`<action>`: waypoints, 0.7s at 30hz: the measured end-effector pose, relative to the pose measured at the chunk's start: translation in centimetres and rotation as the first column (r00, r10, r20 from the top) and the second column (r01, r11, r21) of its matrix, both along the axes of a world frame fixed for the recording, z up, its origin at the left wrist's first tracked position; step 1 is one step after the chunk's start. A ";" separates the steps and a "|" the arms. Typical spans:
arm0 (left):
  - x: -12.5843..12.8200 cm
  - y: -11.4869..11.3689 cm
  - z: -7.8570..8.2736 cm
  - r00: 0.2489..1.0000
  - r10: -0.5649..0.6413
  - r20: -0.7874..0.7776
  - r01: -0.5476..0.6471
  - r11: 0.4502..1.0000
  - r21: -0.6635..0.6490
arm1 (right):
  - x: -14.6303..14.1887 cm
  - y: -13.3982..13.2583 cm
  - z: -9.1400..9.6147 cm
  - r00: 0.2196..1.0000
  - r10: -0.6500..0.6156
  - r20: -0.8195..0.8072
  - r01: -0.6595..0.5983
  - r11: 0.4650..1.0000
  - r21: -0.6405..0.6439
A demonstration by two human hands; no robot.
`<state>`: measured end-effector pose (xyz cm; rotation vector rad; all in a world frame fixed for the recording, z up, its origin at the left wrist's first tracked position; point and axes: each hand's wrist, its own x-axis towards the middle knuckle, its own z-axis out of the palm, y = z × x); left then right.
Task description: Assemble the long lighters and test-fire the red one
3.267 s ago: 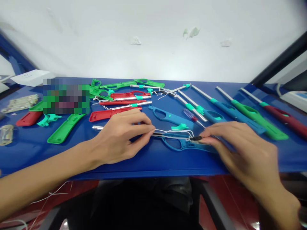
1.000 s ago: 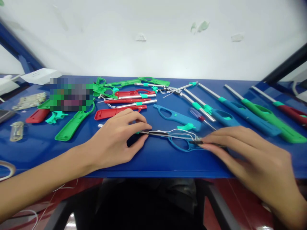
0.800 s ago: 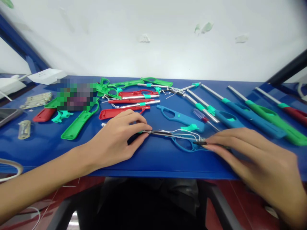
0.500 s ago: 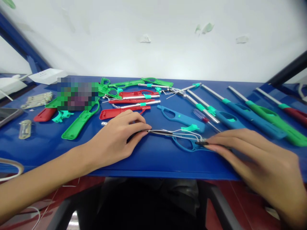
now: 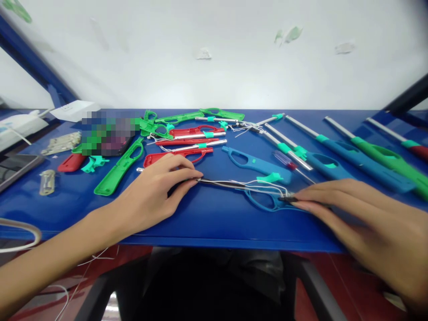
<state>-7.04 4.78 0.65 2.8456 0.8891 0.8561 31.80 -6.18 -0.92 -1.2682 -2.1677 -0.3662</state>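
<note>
My left hand [image 5: 158, 187] pinches the left end of a thin black-sleeved wire [image 5: 224, 183] between thumb and fingers. My right hand [image 5: 364, 218] closes on a small black igniter piece [image 5: 288, 199], from which white wires [image 5: 261, 182] run leftward. The wires stretch between both hands above the table. Just behind and below them lies a blue lighter handle half [image 5: 262, 201], partly hidden by my right hand. Another blue handle half [image 5: 257, 165] and a teal plastic clip [image 5: 270, 178] lie beyond. A metal tube end [image 5: 139, 170] shows beside my left hand.
Assembled lighters [image 5: 368, 165] line the right, near a screwdriver [image 5: 284, 160]. Red handle halves [image 5: 160, 158], green handle halves [image 5: 118, 167] and wired tubes [image 5: 214, 145] spread across the back and left. A phone [image 5: 20, 169] lies far left; the table's front edge [image 5: 214, 240] is close.
My left hand has moved a little left, drawing the wire straighter, while my right hand keeps its grip on the black igniter piece. The whole view has shifted slightly.
</note>
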 end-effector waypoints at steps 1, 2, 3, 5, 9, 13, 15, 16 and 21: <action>-0.1 0.0 0.0 1.000 0.004 0.000 -0.004 1.000 0.000 | 0.0 0.0 0.1 1.000 0.008 0.001 -0.008 1.000 -0.001; -0.3 0.0 -0.1 1.000 0.008 0.002 -0.008 1.000 0.000 | 0.0 0.1 0.2 1.000 0.014 0.003 -0.014 1.000 -0.005; -0.4 0.0 -0.1 1.000 0.010 0.003 -0.010 1.000 -0.001 | 0.0 0.1 0.3 1.000 0.020 0.000 -0.020 1.000 -0.003; -0.7 0.1 0.0 1.000 0.017 0.002 -0.017 1.000 -0.002 | 0.0 0.2 0.3 0.999 0.031 -0.009 -0.031 0.999 -0.005; -1.3 0.3 0.2 0.999 0.029 -0.017 -0.029 1.000 -0.008 | 0.1 0.3 -0.1 0.999 0.039 -0.031 -0.040 0.999 -0.023; -2.0 0.5 0.3 0.999 0.048 -0.025 -0.048 0.999 -0.014 | 0.2 0.1 -0.6 0.998 0.020 -0.058 -0.023 0.999 -0.040; -2.3 0.5 0.3 0.998 0.060 -0.023 -0.061 0.998 -0.018 | 0.4 0.0 -0.8 0.998 0.020 -0.058 -0.023 0.999 -0.044; -2.3 0.5 0.3 0.998 0.063 -0.023 -0.064 0.998 -0.022 | 0.5 0.0 -0.9 0.998 0.018 -0.062 -0.021 0.998 -0.051; -2.4 0.4 0.2 0.998 0.062 -0.017 -0.063 0.997 -0.037 | 1.0 -0.1 -1.5 0.995 -0.002 -0.097 -0.007 0.996 -0.093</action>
